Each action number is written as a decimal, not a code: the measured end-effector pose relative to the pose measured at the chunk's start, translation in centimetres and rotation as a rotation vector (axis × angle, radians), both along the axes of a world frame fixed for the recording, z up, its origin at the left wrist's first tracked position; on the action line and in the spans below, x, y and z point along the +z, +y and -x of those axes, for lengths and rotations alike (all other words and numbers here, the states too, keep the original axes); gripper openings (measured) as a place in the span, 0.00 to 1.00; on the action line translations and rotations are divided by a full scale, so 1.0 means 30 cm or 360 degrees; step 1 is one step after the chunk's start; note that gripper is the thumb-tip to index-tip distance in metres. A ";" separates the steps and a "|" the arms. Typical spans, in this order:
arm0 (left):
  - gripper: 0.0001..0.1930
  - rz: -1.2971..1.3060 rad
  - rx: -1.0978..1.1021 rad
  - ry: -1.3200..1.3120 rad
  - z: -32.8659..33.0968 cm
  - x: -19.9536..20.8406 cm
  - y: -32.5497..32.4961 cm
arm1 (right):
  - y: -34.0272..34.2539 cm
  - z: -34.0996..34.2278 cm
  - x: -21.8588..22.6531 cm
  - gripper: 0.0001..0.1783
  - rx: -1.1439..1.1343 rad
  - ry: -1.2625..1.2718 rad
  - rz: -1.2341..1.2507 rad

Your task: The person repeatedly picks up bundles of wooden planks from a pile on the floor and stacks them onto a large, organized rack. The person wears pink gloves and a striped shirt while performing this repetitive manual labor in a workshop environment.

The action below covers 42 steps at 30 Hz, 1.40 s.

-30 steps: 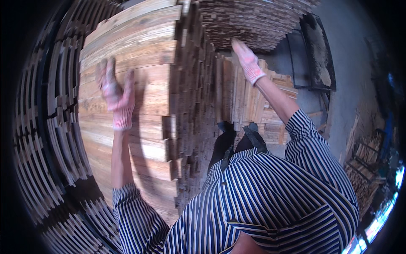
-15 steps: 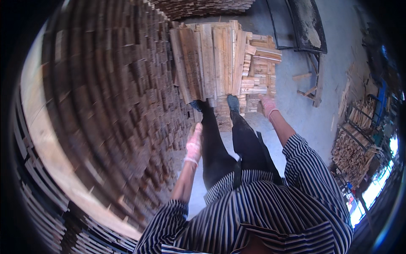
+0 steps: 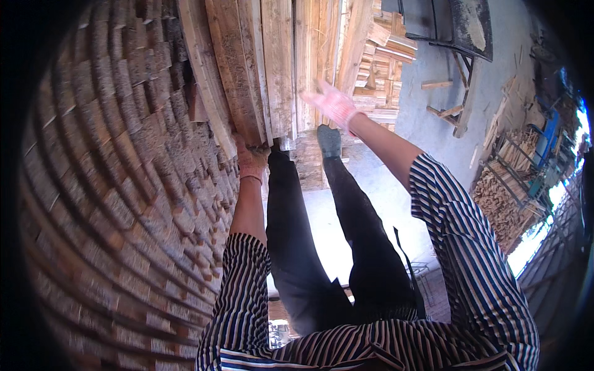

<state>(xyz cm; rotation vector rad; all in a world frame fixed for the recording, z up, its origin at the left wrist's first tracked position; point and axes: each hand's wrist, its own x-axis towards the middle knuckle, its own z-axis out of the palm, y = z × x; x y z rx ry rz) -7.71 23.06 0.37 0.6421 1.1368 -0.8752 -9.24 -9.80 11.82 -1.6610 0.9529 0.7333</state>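
Long wooden boards (image 3: 238, 68) lie side by side on a stack in front of me. My left hand (image 3: 250, 162), in a pinkish work glove, is at the near end of the left boards. Its fingers close around a board end and are partly hidden under the wood. My right hand (image 3: 335, 106), gloved the same way, hovers over the boards on the right with its fingers stretched out and apart. It is blurred by motion and holds nothing.
A tall wall of stacked wood pieces (image 3: 124, 185) rises close on my left. Shorter wood pieces (image 3: 387, 68) are piled right of the boards. A dark metal-framed stand (image 3: 470, 37) and a bundle of sticks in a rack (image 3: 504, 176) stand farther right on the grey floor.
I am closer to the boards and bent over them. My left hand has moved forward onto the board ends, and my right hand has swung inward over the boards.
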 end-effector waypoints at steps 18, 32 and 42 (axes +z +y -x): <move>0.40 0.0321 -0.0535 0.0202 0.276 0.409 -0.272 | -0.059 -0.039 -0.148 0.48 -0.0758 -0.0263 -0.0801; 0.41 -0.0033 -0.0874 -0.0866 -0.101 0.662 -0.335 | 0.197 -0.044 0.224 0.37 -0.0402 -0.0288 -0.0329; 0.41 -0.0604 -0.1415 -0.0750 -0.112 1.413 -0.330 | 0.256 0.046 0.921 0.28 -0.1274 0.0047 -0.1319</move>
